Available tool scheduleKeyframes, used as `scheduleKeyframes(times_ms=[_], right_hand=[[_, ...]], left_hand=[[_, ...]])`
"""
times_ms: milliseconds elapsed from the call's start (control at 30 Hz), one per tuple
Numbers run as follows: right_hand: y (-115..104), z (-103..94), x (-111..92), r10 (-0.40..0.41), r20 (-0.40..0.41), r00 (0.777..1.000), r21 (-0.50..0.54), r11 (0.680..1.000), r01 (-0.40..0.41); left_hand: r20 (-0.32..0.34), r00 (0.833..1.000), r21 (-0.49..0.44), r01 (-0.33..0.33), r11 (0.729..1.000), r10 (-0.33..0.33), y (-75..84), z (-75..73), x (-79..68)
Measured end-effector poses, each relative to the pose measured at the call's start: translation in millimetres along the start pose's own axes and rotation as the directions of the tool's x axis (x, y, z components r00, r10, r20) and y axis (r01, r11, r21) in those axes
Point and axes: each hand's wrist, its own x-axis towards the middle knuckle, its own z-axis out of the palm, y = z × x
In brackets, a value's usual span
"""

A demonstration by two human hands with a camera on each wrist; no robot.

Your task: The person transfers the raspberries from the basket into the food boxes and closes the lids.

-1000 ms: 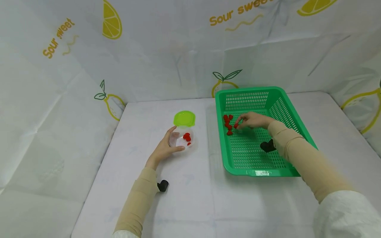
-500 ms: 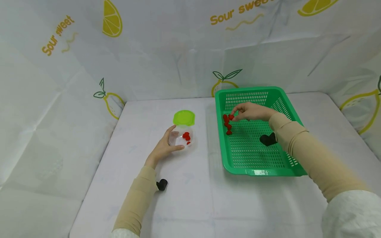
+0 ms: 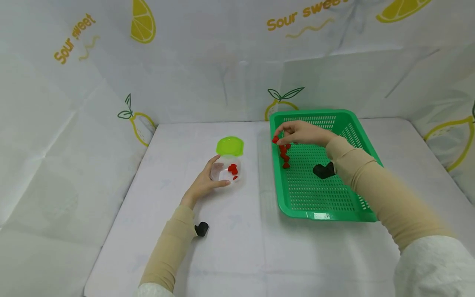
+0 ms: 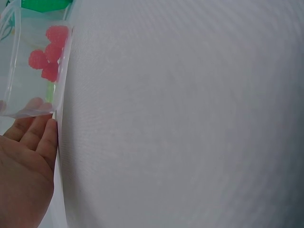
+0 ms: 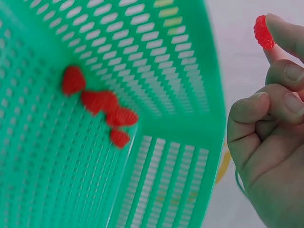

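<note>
My right hand pinches one red raspberry between thumb and index finger, at the left rim of the green basket. Its other fingers are curled in toward the palm. Several more raspberries lie on the basket floor along the left side. On the table to the left, my left hand holds a small clear plastic container, thumb on the near side and fingers on the far side. Inside it lie several raspberries.
A lime-green lid lies just behind the clear container. White cloth with lemon prints hangs behind the table. Black wrist cameras stick out below the left forearm and the right forearm.
My right hand has lifted a raspberry from the basket floor and moved it left and away to the left rim. My left hand has stayed on the container.
</note>
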Motion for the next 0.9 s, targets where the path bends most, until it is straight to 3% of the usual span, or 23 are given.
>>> scheduleKeyframes(times_ms=[300, 667, 900], right_hand=[[-22, 21.5, 22, -0.026, 0.005, 1.000, 0.035, 0.999, 0.026], [-37, 44.2, 46, -0.105, 0.009, 0.994, 0.180, 0.978, 0.102], [-42, 55.6, 57, -0.090, 0.026, 0.996, 0.215, 0.973, 0.083]], left_hand=[[-0.004, 1.000, 0.022, 0.002, 1.000, -0.002, 1.5, -0.5, 1.7], [-0.010, 1.000, 0.027, 0.028, 0.999, -0.028, 4.7, 0.4, 0.2], [-0.011, 1.000, 0.016, 0.018, 1.000, -0.018, 3.5, 1.7, 0.7]])
